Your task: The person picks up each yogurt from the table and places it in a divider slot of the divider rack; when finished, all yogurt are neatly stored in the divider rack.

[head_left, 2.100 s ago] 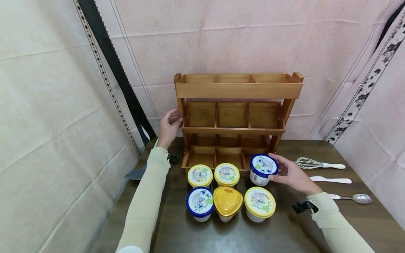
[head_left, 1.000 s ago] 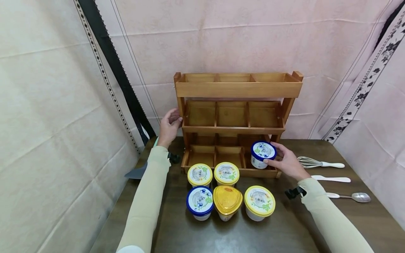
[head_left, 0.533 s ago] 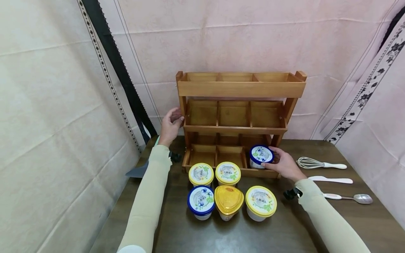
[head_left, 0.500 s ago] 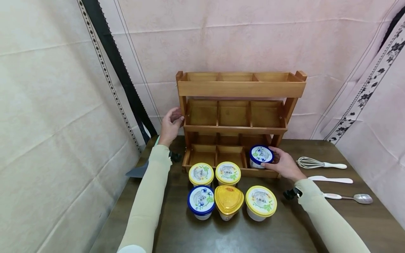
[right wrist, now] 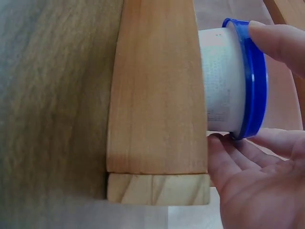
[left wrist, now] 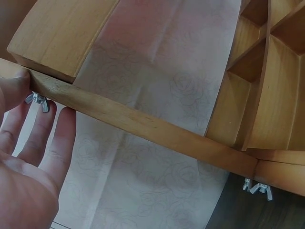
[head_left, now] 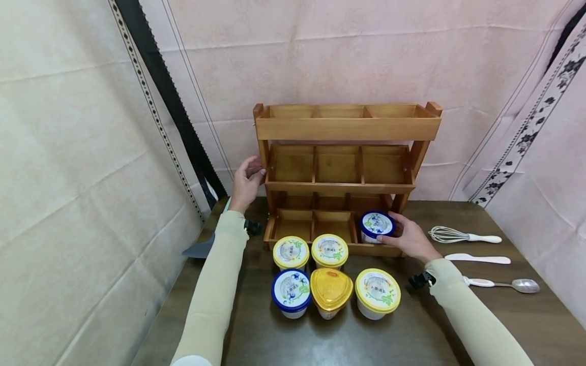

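In the head view my right hand (head_left: 412,238) holds a blue-lidded tub (head_left: 377,226) by its rim, in the lower right compartment of the wooden rack (head_left: 348,130). The right wrist view shows thumb and fingers on either side of the blue lid (right wrist: 256,81), the white tub behind the rack's front board (right wrist: 159,90). My left hand (head_left: 246,184) is at the rack's left side post. Up close in the left wrist view, the left thumb rests on the post (left wrist: 128,119) beside a wing nut (left wrist: 38,101), and the left fingers (left wrist: 59,138) extend behind it.
In front of the rack stand several yellow-lidded tubs (head_left: 377,291), one with a rounded triangular lid (head_left: 331,291), and another blue-lidded tub (head_left: 291,291). A whisk (head_left: 450,235), a white knife (head_left: 478,258) and a spoon (head_left: 524,285) lie at the right. A grey-blue object (head_left: 199,250) lies at the left.
My right hand has moved the blue-lidded tub from in front of the rack back and down into the lower right compartment. The left hand has stayed at the side post.
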Motion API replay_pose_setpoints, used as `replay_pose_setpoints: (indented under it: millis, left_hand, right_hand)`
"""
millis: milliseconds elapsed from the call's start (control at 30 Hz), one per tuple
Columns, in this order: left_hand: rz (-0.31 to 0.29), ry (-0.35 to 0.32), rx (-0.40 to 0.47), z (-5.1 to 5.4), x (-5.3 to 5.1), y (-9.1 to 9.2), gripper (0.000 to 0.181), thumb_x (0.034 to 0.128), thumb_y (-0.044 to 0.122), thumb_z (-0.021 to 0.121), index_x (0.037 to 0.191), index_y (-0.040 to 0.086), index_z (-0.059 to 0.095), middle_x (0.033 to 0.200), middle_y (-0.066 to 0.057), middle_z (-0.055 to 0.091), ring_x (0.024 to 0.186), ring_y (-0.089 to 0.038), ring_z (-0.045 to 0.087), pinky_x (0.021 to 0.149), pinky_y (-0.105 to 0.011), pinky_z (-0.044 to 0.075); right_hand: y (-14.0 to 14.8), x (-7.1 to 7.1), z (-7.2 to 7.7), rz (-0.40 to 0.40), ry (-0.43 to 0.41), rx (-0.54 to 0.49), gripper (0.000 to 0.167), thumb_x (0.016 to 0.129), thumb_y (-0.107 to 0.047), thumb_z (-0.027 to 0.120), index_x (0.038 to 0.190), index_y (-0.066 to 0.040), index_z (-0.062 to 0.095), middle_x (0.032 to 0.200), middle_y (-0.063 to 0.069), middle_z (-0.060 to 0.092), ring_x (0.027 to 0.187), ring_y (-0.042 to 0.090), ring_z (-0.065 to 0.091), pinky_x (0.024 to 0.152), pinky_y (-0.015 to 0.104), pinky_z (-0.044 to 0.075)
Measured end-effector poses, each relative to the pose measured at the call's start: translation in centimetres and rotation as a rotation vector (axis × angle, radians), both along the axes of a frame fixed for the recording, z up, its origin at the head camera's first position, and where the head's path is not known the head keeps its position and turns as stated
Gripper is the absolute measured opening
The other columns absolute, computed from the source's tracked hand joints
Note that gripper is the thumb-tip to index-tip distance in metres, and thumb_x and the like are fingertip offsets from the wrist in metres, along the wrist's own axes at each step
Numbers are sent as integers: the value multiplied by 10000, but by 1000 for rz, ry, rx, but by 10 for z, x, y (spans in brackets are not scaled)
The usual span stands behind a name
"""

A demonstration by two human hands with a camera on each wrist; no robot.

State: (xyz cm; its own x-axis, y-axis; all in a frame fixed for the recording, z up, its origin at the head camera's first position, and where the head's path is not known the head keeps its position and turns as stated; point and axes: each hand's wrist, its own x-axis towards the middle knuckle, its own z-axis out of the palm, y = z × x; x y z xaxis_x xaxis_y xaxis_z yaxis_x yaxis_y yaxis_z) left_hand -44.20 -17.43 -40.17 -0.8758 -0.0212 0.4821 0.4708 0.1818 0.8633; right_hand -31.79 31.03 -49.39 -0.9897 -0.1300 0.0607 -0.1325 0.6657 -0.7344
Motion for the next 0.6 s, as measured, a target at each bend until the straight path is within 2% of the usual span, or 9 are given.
replay_pose_setpoints:
  millis: [300,500,600]
  left_hand:
    - [-6,19,1,-2,1,0,424,1042,127,680,1458,149,597,1364,-148,640,1314,-303,632,1136,-466,529]
    - [1,23,-3,-3,1,1,442,1048,117,668,1480,126,576,1385,-154,637,1325,-308,622,1149,-481,513]
    - [9,8,-8,1,4,3,452,1054,88,647,1497,111,559,1406,-174,623,1345,-328,608,1162,-500,499]
  right_hand:
    - [1,9,14,-24,5,-60,1038,894,-499,833,1663,-70,284,1675,264,351,1489,515,420,1186,664,398]
    - [-3,18,30,-32,90,2,941,920,-472,817,1643,-94,348,1644,258,385,1458,526,445,1162,677,418]
    - [-6,25,35,-25,125,8,877,934,-430,814,1624,-97,387,1622,248,417,1442,526,466,1157,675,424]
